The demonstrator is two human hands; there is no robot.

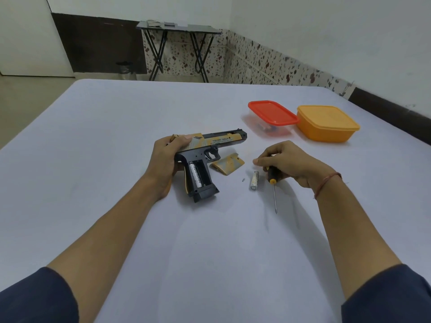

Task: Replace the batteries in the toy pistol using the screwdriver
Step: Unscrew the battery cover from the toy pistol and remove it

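Observation:
The black and tan toy pistol [211,145] lies on its side on the table, and my left hand [166,159] grips its rear end. Its grip compartment is open, with one battery [195,174] inside beside an empty slot. The tan battery cover [228,163] lies just right of the grip. A tiny screw [243,179] and a loose battery [254,180] rest on the table further right. My right hand [286,162] holds the screwdriver [272,183] by its black and yellow handle, shaft pointing toward me, right beside the loose battery.
A clear box with a red lid [271,113] and an orange lidded box [326,123] stand at the back right of the white table [210,241]. Beyond the table's far edge stands a dark folding table [179,27].

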